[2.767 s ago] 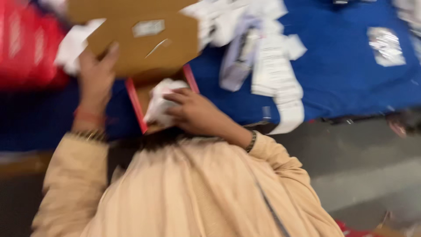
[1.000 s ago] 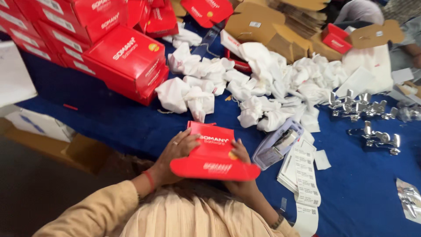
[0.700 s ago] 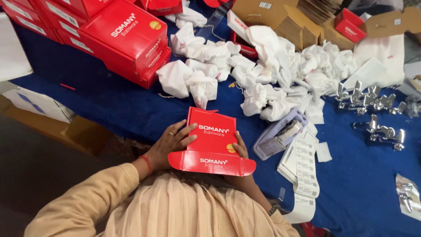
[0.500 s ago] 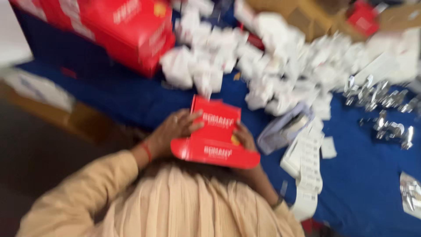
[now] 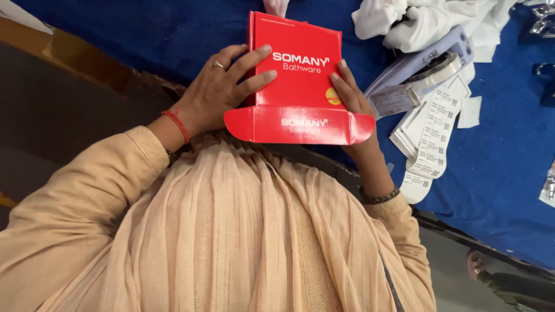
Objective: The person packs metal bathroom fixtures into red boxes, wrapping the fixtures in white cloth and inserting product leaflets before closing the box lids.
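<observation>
A flat red cardboard box (image 5: 298, 75) with white printing lies at the near edge of the blue-covered table (image 5: 503, 167), its end flap folded out toward me. My left hand (image 5: 222, 86) rests on the box's left side, fingers spread over the lid. My right hand (image 5: 350, 95) grips the right edge, with the fingers curled onto the top. Both wrists show, the left one with a red thread band.
Right of the box lie a pale purple label dispenser (image 5: 419, 69) and strips of white printed labels (image 5: 430, 136). Crumpled white wrappings (image 5: 430, 20) sit at the back right. A metal fitting (image 5: 543, 11) shows at the top right corner. The wooden table edge (image 5: 81, 58) runs at left.
The view has closed in on the box, which is now nearer my body. Both hands keep their hold on it; the red box stacks and fittings have left the view.
</observation>
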